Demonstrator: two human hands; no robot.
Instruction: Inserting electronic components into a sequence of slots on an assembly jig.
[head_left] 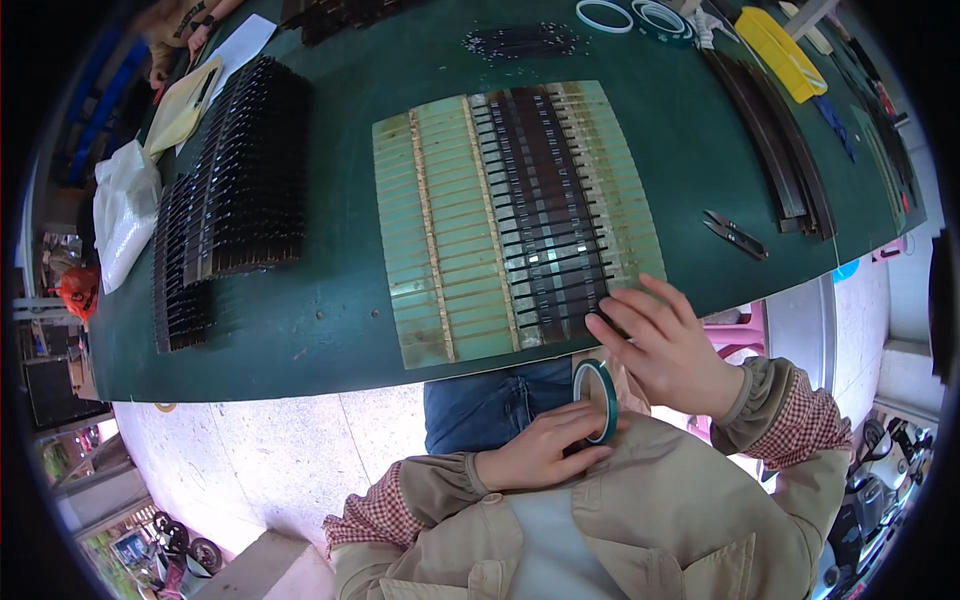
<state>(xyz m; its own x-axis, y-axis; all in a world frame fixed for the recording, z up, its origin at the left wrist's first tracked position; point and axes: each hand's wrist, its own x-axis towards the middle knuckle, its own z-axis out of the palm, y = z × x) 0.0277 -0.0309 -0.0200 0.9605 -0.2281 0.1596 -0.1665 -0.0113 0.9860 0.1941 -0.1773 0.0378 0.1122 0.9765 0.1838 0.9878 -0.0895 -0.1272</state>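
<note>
A roll of green tape (610, 402) is gripped by the fingers of my left hand (535, 455), in front of my chest just off the table's near edge. My right hand (672, 352) reaches over the near right corner of a pale green grooved board (393, 235). Its fingers are stretched out, with the tips at the near end of a row of dark strips (540, 190). These strips lie side by side across the board, with thin black prongs sticking out along both sides. Whether my right fingertips hold any tape cannot be made out.
Stacked black pronged strips (245, 170) stand at the left, by a white plastic bag (125, 210). Small snips (735, 235) and long dark bars (770, 150) lie right, below a yellow bin (780, 55). More tape rolls (605, 15) lie at the back. Another person's hand (198, 40) shows far left.
</note>
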